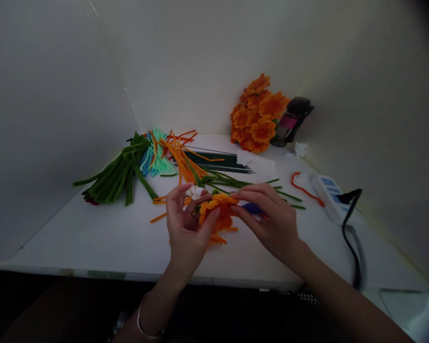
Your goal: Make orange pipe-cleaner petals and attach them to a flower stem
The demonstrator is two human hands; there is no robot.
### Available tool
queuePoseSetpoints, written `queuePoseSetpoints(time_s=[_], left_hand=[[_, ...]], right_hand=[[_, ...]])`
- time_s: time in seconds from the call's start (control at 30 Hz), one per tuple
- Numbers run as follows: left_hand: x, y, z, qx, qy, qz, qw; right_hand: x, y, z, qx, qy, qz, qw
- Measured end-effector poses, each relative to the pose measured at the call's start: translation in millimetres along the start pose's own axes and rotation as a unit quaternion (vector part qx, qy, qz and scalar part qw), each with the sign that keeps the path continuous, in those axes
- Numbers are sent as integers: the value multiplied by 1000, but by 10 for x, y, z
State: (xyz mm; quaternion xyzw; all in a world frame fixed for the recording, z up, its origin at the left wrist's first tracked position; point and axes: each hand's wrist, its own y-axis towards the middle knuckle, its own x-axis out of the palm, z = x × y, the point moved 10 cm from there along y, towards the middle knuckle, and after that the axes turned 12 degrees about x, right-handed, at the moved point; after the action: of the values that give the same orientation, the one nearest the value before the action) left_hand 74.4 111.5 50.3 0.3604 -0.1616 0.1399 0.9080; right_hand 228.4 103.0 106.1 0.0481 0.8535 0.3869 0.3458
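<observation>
Between my hands, above the front middle of the table, is an orange pipe-cleaner flower [219, 216]. My left hand [188, 219] grips it from the left, thumb on its front and the other fingers curled behind. My right hand [268, 214] pinches the flower's right edge between thumb and fingertips. Something blue [252, 208], perhaps a tool handle, shows behind my right fingers and is mostly hidden. Just below the flower lie more orange pieces, partly covered by it. A white scrap [196, 192] shows by my left fingertips.
Green pipe cleaners [116, 174] lie bundled at left, beside mint ones [160, 155] and loose orange ones [182, 159]. Dark thin stems [214, 161] lie behind. An orange flower bunch [257, 116] and a dark-lidded bottle [291, 121] stand at the back. A power strip [331, 197] with a black cable sits right.
</observation>
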Motion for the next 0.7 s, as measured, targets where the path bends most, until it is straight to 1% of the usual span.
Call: queuePoseSetpoints(time_s=[0.07,0.13,0.2,0.27,0.33,0.43,0.57,0.63,0.7], left_hand=[[16,-26,-17,0,6,-10,1000],[30,-47,-1,17,14,-21,1000],[39,-54,68,61,34,-34,997],[45,-56,147,112,67,-49,990],[60,-58,164,135,100,-73,983],[70,-59,132,140,126,-102,977],[74,-80,185,172,126,-112,971],[70,-81,188,163,118,-106,974],[51,-65,161,133,107,-90,981]], right_hand=[[17,10,-18,-6,2,0,1000],[35,33,-22,-2,-5,-5,1000],[54,60,-32,-1,-16,-16,1000],[66,81,-69,-15,-31,-27,999],[70,94,-119,-38,-50,-32,998],[83,104,-162,-54,-65,-38,996],[118,89,-158,-46,-58,-44,996],[144,81,-140,-34,-41,-52,997],[161,85,-119,-20,-10,-62,998]])
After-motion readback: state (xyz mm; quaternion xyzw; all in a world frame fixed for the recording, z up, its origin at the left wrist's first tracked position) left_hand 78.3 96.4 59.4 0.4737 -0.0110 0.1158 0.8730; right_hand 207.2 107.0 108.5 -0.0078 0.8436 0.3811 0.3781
